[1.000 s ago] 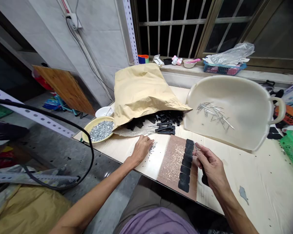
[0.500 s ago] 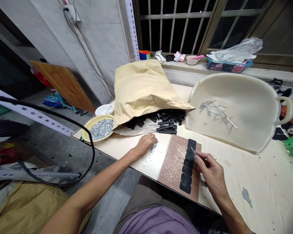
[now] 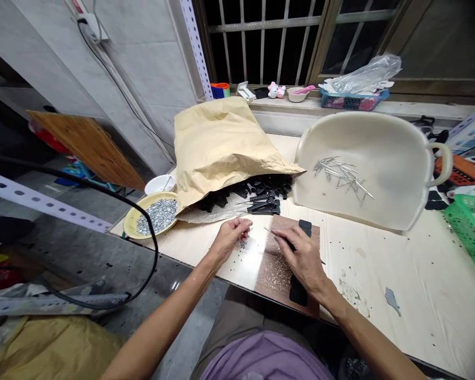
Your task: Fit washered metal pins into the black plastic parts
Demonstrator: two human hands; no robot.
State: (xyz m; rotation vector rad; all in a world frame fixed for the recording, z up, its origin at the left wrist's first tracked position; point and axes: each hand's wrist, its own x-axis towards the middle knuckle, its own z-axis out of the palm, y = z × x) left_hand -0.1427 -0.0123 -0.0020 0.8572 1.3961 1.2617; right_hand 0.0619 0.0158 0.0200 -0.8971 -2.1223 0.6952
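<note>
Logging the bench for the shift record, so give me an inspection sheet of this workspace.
Surface: pale wooden table, speckled brown board on it.
Job's things: pin, black pieces on the board, loose silver bits.
Clutter: paper sack spilling black parts, yellow dish of bits, cream scoop with pins, green basket.
Grippers: right hand pinches the pin; left hand fingertips at the silver bits.
Cables: black cable looping left of the table; wall cord.
Surroundings: barred window, cluttered sill.

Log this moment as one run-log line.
left hand: pinching small metal bits | right hand: holding pin over brown board
</note>
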